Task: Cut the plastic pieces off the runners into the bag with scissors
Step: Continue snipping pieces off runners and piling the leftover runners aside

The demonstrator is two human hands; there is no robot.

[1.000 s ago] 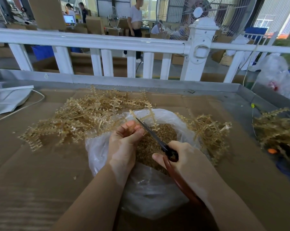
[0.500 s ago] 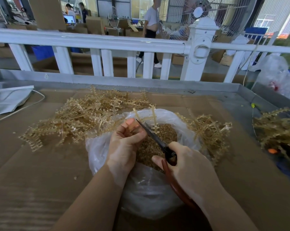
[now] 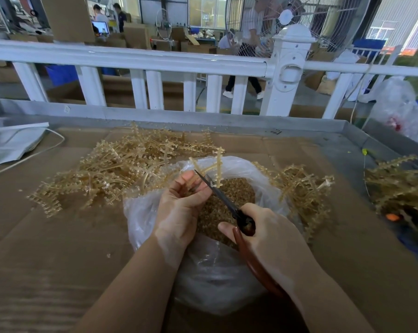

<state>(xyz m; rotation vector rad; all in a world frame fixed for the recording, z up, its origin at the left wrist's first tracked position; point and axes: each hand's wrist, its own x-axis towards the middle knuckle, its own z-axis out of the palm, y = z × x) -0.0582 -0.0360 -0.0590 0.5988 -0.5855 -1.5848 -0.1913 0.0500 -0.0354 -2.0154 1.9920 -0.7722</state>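
Head view: my left hand [image 3: 181, 210] pinches runner [image 3: 218, 168] upright above bag [image 3: 229, 280] — right hand [image 3: 270, 234] grips scissors [image 3: 223, 197], blades crossing its stem.

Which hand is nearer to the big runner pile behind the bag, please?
Left. The left hand is just beside the runner pile; the right hand is farther, across the bag.

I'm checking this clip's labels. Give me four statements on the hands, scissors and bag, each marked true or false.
1. The right hand holds the scissors. True.
2. The left hand lies flat on the cardboard. False: it grips a runner over the bag.
3. The bag is empty. False: it holds cut pieces.
4. Runner piles lie beyond the bag. True.
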